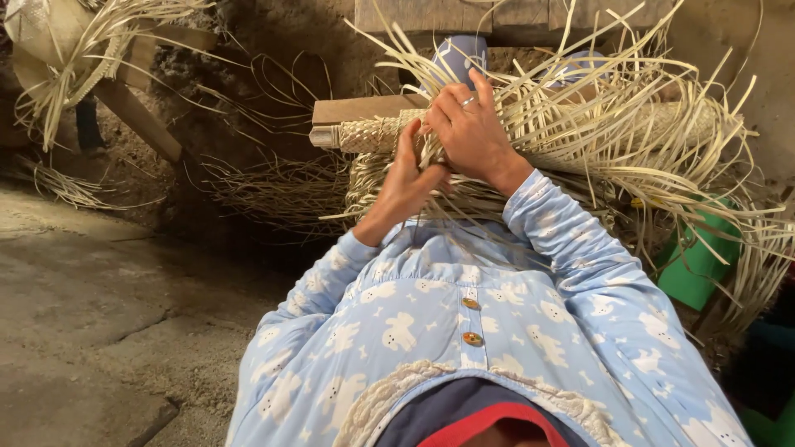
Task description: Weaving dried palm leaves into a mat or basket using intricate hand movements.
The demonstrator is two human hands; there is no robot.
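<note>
Pale, dry straw strips (629, 124), matt and fibrous, fan out from a tightly woven mat (377, 132). Rough, unfinished wooden plank (364, 108). Soft printed cotton sleeve (571, 248). Smooth green plastic piece (696, 265). Cracked, dusty concrete floor (91, 314).

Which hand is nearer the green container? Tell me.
Right. The right hand lies on the woven straw, on the green container side; the left hand sits beside it, farther away.

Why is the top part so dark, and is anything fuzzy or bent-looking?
In the head view, soft light falls on the pale woven straw mat and both hands, left hand and right hand; the earthen wall behind lies in deep shadow. The light blue patterned shirt, closest to the camera, looks stretched by the wide lens. No glare; the loose straw strips are slightly soft.
</note>
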